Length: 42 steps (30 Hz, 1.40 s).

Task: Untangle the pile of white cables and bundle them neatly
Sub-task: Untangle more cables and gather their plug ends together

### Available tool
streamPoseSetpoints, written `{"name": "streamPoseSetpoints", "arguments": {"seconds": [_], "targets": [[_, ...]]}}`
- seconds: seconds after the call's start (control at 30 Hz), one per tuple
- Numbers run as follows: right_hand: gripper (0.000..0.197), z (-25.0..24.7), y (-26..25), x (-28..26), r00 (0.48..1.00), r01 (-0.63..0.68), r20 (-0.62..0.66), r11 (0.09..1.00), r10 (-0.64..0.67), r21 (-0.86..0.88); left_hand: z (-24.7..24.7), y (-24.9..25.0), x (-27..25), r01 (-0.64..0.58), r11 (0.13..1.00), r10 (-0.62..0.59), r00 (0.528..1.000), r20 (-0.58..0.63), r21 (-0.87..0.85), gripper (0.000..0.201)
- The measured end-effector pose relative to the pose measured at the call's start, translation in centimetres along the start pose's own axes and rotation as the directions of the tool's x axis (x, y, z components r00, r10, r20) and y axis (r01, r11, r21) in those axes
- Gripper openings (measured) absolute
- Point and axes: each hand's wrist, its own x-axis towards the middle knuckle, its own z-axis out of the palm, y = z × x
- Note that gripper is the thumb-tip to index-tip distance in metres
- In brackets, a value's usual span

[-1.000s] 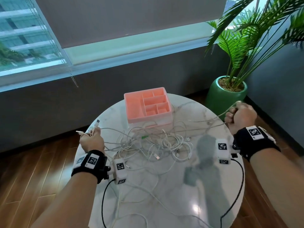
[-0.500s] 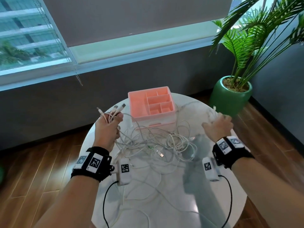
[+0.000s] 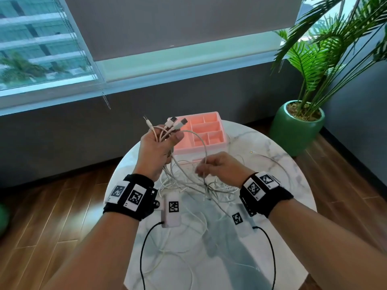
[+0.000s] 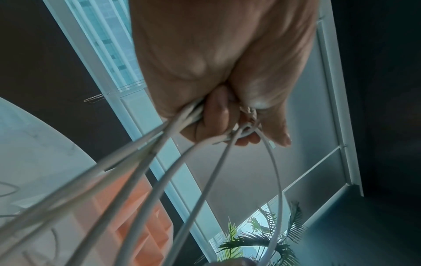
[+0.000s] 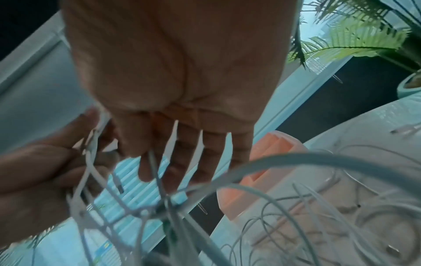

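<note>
My left hand (image 3: 161, 143) is raised above the table's left side and grips several white cable ends, whose plugs (image 3: 174, 122) stick up past the fingers. In the left wrist view the left hand (image 4: 218, 115) has its fingers curled round those cables (image 4: 159, 149). One strand arcs right in a loop (image 3: 204, 147) and down to my right hand (image 3: 209, 169), which pinches it between thumb and fingers just above the tangle of white cables (image 3: 194, 189). In the right wrist view the right hand (image 5: 164, 158) has the strand (image 5: 157, 178) running down past its fingers.
A pink compartment organizer (image 3: 209, 130) stands at the back of the round marble table (image 3: 282, 185). More loose cable trails over the near tabletop (image 3: 182, 248). A palm in a green pot (image 3: 297, 130) stands on the floor to the right; a window wall is behind.
My left hand has risen and moved toward the middle, still holding the cable ends. My right hand has come in from the table's right side and taken hold of the strand beside the left hand.
</note>
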Motion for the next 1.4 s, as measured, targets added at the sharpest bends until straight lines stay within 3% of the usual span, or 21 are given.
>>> {"name": "streamPoseSetpoints", "arguments": {"seconds": [0.07, 0.13, 0.2, 0.3, 0.4, 0.5, 0.57, 0.7, 0.8, 0.93, 1.0, 1.07, 1.1, 1.13, 1.17, 1.2, 1.23, 1.27, 1.3, 1.4], "targets": [[0.021, -1.0, 0.4, -0.1, 0.988, -0.047, -0.140, 0.995, 0.059, 0.087, -0.6, -0.5, -0.1, 0.042, 0.998, -0.043, 0.999, -0.014, -0.047, 0.022], [0.026, -2.6, 1.2, -0.3, 0.945, -0.098, -0.294, 0.982, 0.144, 0.164, -1.6, -1.1, -0.1, 0.080, 0.994, -0.083, 0.995, -0.046, -0.077, 0.020], [0.028, -4.6, 2.4, -0.5, 0.858, -0.104, -0.464, 0.959, 0.220, 0.262, -2.6, -1.8, 0.0, 0.121, 0.993, -0.119, 0.990, -0.075, 0.013, 0.016], [0.030, -7.9, 3.6, -0.5, 0.670, -0.009, -0.660, 0.893, 0.340, 0.451, -4.0, -3.0, -0.1, 0.220, 0.945, -0.212, 0.975, -0.058, 0.242, 0.021], [0.032, -10.4, 4.0, -0.7, 0.559, 0.087, -0.713, 0.824, 0.424, 0.559, -4.7, -4.1, -0.4, 0.271, 0.934, -0.260, 0.962, -0.076, 0.231, 0.024], [0.032, -12.3, 5.0, -1.1, 0.477, 0.103, -0.773, 0.847, 0.419, 0.522, -5.0, -4.6, -0.6, 0.288, 0.932, -0.270, 0.957, -0.108, 0.221, 0.020], [0.032, -13.5, 5.7, -1.4, 0.394, 0.116, -0.789, 0.826, 0.472, 0.552, -5.5, -5.0, -0.5, 0.298, 0.922, -0.275, 0.954, -0.124, 0.247, 0.021], [0.028, -16.1, 6.9, -2.3, 0.201, -0.016, -0.755, 0.773, 0.624, 0.635, -6.5, -5.7, -0.4, 0.340, 0.901, -0.290, 0.934, -0.209, 0.269, 0.026], [0.019, -17.2, 7.5, -3.0, 0.132, -0.145, -0.712, 0.724, 0.689, 0.674, -6.6, -6.0, -0.3, 0.368, 0.903, -0.299, 0.909, -0.291, 0.222, 0.027], [0.022, -17.1, 9.1, -4.0, 0.130, -0.266, -0.713, 0.717, 0.689, 0.645, -6.2, -5.9, 0.0, 0.330, 0.938, -0.277, 0.900, -0.337, 0.111, 0.024], [0.034, -17.3, 10.9, -4.8, 0.216, -0.361, -0.751, 0.766, 0.624, 0.533, -6.0, -5.5, 0.3, 0.277, 0.961, -0.256, 0.891, -0.376, 0.003, 0.021], [0.047, -18.0, 13.9, -6.5, 0.289, -0.497, -0.735, 0.752, 0.614, 0.434, -6.5, -5.0, 0.8, 0.218, 0.960, -0.278, 0.830, -0.484, -0.178, 0.020], [0.055, -18.1, 14.5, -7.5, 0.296, -0.604, -0.724, 0.709, 0.623, 0.363, -7.1, -4.6, 1.1, 0.176, 0.944, -0.305, 0.784, -0.541, -0.278, 0.023], [0.060, -18.3, 14.9, -8.3, 0.277, -0.700, -0.681, 0.628, 0.678, 0.340, -7.9, -4.2, 1.4, 0.128, 0.927, -0.327, 0.737, -0.592, -0.353, 0.025], [0.056, -18.2, 14.7, -9.0, 0.241, -0.697, -0.646, 0.593, 0.724, 0.403, -8.8, -3.9, 1.6, 0.084, 0.916, -0.334, 0.702, -0.629, -0.393, 0.027], [0.043, -18.3, 14.4, -9.8, 0.245, -0.685, -0.614, 0.582, 0.751, 0.438, -9.6, -3.5, 1.7, 0.051, 0.913, -0.326, 0.690, -0.647, -0.406, 0.028], [0.027, -18.2, 13.6, -10.5, 0.276, -0.656, -0.602, 0.605, 0.749, 0.451, -10.1, -3.1, 1.7, 0.034, 0.915, -0.308, 0.703, -0.641, -0.402, 0.029], [0.025, -17.9, 13.8, -11.1, 0.293, -0.623, -0.630, 0.644, 0.719, 0.445, -10.3, -2.8, 1.7, 0.029, 0.920, -0.285, 0.737, -0.613, -0.392, 0.030], [0.032, -17.3, 14.0, -11.1, 0.281, -0.584, -0.653, 0.665, 0.703, 0.466, -10.2, -2.6, 1.6, 0.030, 0.927, -0.255, 0.779, -0.572, -0.373, 0.031], [0.044, -15.9, 14.3, -9.7, 0.333, -0.564, -0.608, 0.669, 0.721, 0.484, -8.4, -2.5, 1.2, 0.051, 0.952, -0.183, 0.887, -0.425, -0.302, 0.033]]}}
